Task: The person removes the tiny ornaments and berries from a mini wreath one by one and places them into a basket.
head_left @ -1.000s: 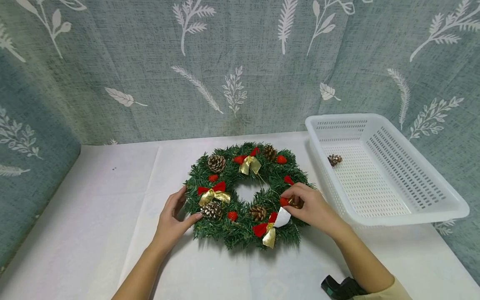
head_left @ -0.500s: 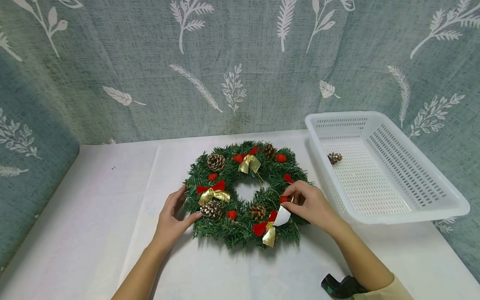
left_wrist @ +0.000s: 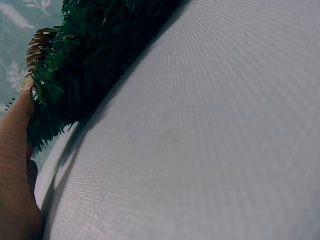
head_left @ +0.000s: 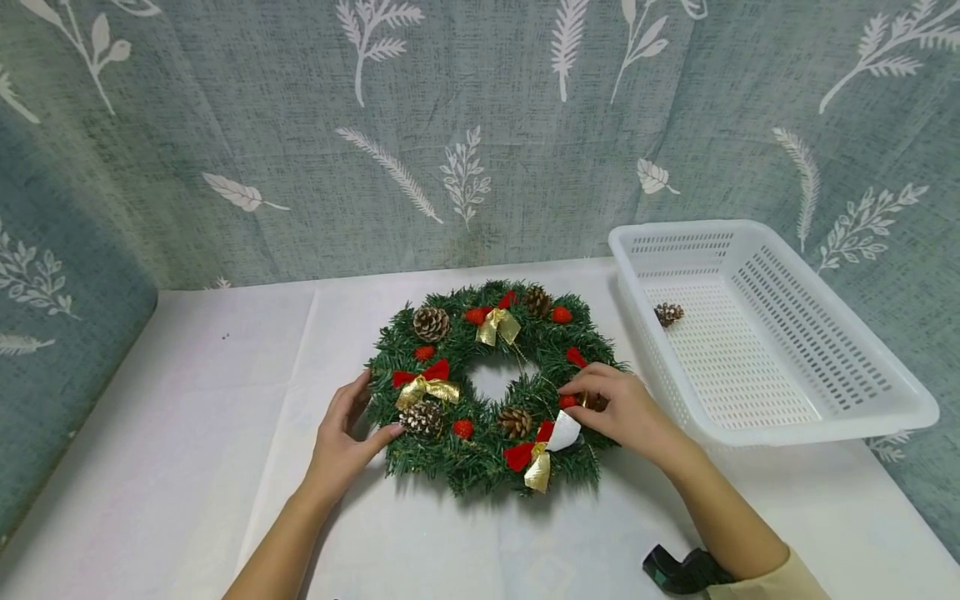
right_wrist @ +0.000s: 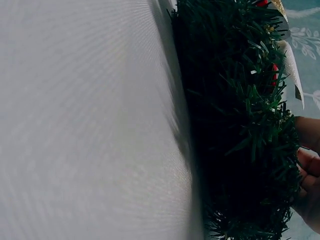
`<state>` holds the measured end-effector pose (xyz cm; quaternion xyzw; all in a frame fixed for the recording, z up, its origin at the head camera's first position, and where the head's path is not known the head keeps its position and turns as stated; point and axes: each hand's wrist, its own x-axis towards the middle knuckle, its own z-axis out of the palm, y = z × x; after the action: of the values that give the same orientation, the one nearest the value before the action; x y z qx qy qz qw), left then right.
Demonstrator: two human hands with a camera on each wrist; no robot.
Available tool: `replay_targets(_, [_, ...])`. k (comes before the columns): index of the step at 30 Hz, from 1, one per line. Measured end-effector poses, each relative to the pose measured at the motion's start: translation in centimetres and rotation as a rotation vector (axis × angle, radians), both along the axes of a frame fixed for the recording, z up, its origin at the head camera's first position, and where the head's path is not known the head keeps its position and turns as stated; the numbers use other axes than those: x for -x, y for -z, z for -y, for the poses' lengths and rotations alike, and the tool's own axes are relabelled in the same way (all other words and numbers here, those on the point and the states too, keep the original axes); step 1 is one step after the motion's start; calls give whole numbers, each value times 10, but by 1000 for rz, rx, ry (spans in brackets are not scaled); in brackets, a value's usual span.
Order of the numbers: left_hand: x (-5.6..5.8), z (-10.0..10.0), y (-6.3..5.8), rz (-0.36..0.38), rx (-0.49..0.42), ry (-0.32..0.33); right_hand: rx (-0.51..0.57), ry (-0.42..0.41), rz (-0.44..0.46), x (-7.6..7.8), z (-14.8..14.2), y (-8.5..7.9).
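Note:
A green wreath (head_left: pixel 450 467) lies flat on the white cloth, set with pine cones, red berries and red-and-gold bows. My left hand (head_left: pixel 341 442) grips its left edge, the thumb on top near a frosted pine cone (head_left: pixel 422 418) and the fingers round the outer side. On the right part of the wreath, my right hand (head_left: pixel 618 410) pinches at a red berry (head_left: pixel 567 402) between thumb and fingers. Beside that thumb sits a bow with a white patch (head_left: pixel 564 431). A pine cone (head_left: pixel 596 401) is partly hidden under the right hand. Both wrist views show mostly the wreath's side and the cloth.
A white plastic basket (head_left: pixel 847 432) stands right of the wreath, with a small pine cone (head_left: pixel 668 314) inside. Near the right forearm is a black strap-like object (head_left: pixel 682 572). A patterned grey-green curtain (head_left: pixel 300 133) hangs behind the table.
The right fingers shift slightly around the red berry, and the index fingertip has moved a little to the left. The left hand and the wreath hold their place.

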<state>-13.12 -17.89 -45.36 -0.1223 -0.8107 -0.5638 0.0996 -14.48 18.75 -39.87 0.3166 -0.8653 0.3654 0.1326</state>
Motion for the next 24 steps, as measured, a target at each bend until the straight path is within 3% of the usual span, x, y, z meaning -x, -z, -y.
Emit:
replay_targets(14, [0, 0, 1, 7, 5, -1, 154, 10, 11, 0, 0, -2])
replay_targets(24, [0, 0, -1, 15, 0, -5, 197, 23, -59, 0, 1, -5])
